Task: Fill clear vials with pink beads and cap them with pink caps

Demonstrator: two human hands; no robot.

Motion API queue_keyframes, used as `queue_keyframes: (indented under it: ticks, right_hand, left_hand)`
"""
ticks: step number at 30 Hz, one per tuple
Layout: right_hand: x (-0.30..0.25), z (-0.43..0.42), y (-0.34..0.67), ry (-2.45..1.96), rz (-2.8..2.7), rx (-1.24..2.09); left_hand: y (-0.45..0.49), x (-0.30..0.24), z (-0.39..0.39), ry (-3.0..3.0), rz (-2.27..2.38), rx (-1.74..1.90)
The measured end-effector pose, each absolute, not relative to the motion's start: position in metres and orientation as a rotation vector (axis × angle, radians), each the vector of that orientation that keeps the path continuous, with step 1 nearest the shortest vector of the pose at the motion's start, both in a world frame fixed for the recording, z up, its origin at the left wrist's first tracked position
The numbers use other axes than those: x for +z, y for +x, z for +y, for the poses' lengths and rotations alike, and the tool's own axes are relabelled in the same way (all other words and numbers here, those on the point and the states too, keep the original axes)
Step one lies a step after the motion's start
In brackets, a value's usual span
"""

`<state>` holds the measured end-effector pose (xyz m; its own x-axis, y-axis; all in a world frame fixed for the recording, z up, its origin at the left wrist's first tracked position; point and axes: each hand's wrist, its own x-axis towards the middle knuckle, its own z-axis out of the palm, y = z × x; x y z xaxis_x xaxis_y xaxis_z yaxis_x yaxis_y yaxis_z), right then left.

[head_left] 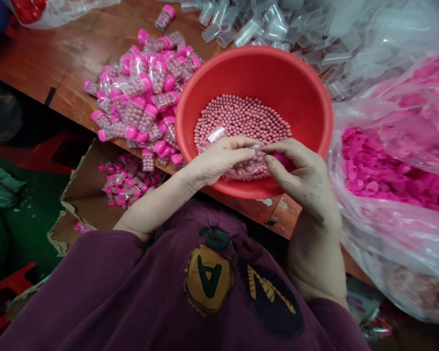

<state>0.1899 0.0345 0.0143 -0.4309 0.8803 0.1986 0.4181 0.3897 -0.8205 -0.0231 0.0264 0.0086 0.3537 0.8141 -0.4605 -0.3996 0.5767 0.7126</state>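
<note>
Clearly, a lower-centre patch (209, 279) reads "A"; my left hand (227, 158) grips a beaded tube (256, 155), right hand (307, 173) a pink piece (283, 160)

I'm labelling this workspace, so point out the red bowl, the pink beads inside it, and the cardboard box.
Red bowl (258, 73): head view, bare inner far wall.
Pink beads (242, 117): head view, middle of the heap.
Cardboard box (83, 180): head view, bare inner wall.

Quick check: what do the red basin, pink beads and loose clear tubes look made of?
Red basin: likely plastic; smooth, one even colour.
Pink beads: possibly plastic, satin-looking and evenly round; not certain.
Clear tubes: probably rigid plastic; glossy, see-through, with bright highlights.
</note>
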Motion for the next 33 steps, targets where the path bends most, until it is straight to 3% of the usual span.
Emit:
queue_keyframes:
  ticks: [10, 19, 29, 33]
  right_hand:
    - [0.0157, 0.0329, 0.1952, -1.145, -1.993, 1.229]
    - [0.0110, 0.0289, 0.1916, -1.156, -2.028, 1.020]
    - [0.0165, 0.0308, 0.1976, -1.092, -2.083, 1.209]
    - [0.0107, 0.0320, 0.1986, -1.181, -2.022, 1.110]
  left_hand:
    - [-0.0234, 0.0157, 0.0243, 0.422, 0.855, 0.859]
    - [-0.0229, 0.0171, 0.0243, 0.488, 0.913, 0.852]
    - [-0.0237, 0.0135, 0.0225, 0.500, 0.896, 0.832]
    - [-0.0231, 0.0116, 0.0236, 0.485, 0.945, 0.947]
